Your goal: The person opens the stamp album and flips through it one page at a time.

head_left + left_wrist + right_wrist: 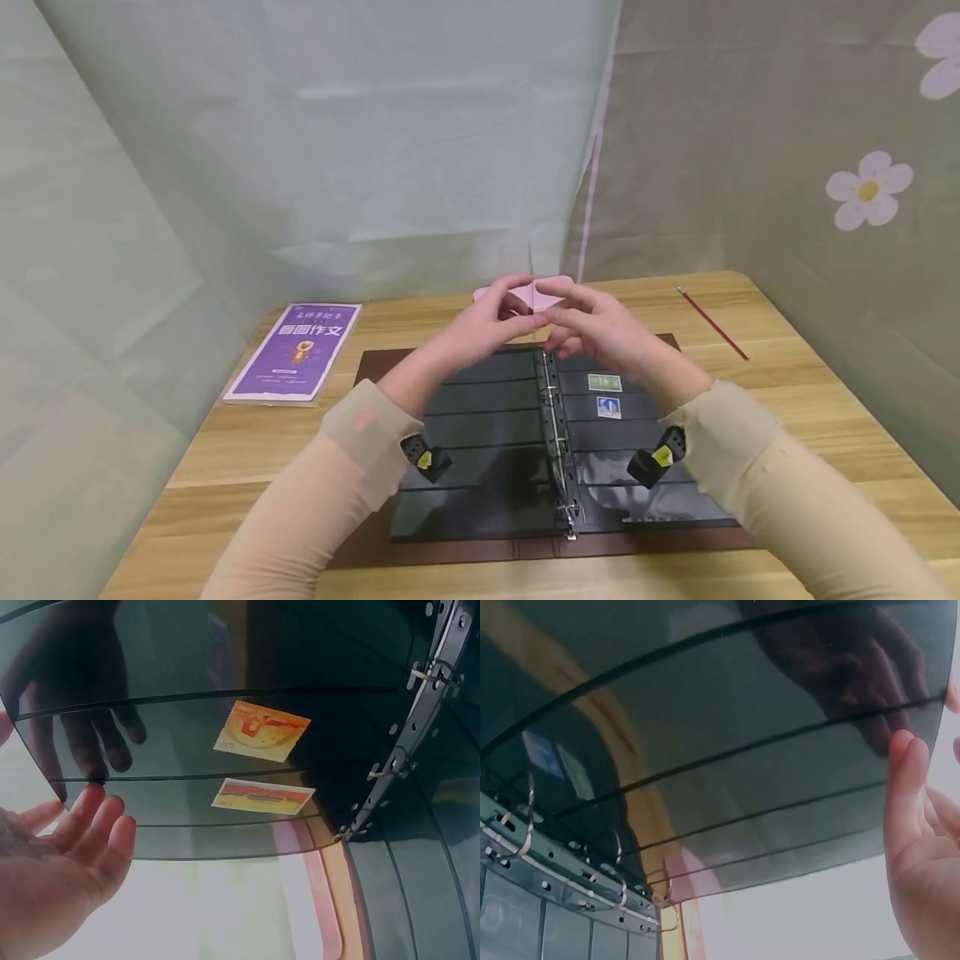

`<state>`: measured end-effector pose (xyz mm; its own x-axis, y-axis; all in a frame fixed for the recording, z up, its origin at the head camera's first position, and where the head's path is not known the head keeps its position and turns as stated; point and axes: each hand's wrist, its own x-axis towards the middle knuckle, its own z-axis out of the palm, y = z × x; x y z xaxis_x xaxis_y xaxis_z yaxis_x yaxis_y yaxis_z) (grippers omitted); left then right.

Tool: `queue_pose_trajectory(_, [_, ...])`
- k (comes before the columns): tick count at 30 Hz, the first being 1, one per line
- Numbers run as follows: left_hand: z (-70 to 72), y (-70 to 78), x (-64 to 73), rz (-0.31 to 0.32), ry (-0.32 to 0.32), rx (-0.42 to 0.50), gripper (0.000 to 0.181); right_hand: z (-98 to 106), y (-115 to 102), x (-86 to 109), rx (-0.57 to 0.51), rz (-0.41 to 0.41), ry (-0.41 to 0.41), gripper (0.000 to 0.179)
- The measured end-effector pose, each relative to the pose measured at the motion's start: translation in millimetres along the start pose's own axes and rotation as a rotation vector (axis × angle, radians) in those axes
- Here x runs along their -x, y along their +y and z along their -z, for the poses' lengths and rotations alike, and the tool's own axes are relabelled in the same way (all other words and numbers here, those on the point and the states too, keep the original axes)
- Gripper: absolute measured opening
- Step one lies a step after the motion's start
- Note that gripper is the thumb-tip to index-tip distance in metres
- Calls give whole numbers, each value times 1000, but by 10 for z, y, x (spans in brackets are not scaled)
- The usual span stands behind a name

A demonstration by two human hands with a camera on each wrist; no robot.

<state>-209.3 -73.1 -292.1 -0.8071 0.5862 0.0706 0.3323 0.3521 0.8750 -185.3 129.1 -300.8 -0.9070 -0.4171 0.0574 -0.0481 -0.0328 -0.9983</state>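
Note:
A dark album (480,483) with a ring spine lies spread before me. One clear-pocketed page (172,735) stands up from its rings, almost edge-on in the head view. My left hand (495,321) and right hand (600,329) meet at that page's raised edge, one from each side. Left fingertips (90,795) touch the face that carries two orange-yellow stamps (262,731). On the opposite face, in the right wrist view, a right fingertip (904,746) presses close to the edge. Under the right hand, a green stamp (604,382) and a blue stamp (609,407) lie in pockets.
A purple booklet (296,354) lies at the table's left. Behind the hands is a pink flat item (558,287), partly covered by them. A red pencil (712,323) lies at the right on the wooden table (817,417). Fabric walls (450,150) stand around the table.

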Motion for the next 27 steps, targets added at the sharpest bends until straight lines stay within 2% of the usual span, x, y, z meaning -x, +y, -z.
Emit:
queue_pose_trajectory(5, [43, -41, 9, -39, -1, -16, 62, 67, 54, 36, -12, -15, 14, 51])
queue_pose_trajectory(11, [92, -131, 60, -68, -12, 34, 57, 200, 148, 99, 17, -39, 57, 48])
queue_pose_trajectory(19, [206, -346, 199, -124, -8, 79, 57, 388, 251, 209, 66, -57, 117, 46])
queue_pose_trajectory(23, [267, -442, 265, -114, 6, 66, 58, 483, 304, 263, 81, -64, 125, 47])
queue_pose_trajectory(27, [338, -531, 349, -71, 23, 48, 60, 582, 362, 325, 108, -73, 127, 48])
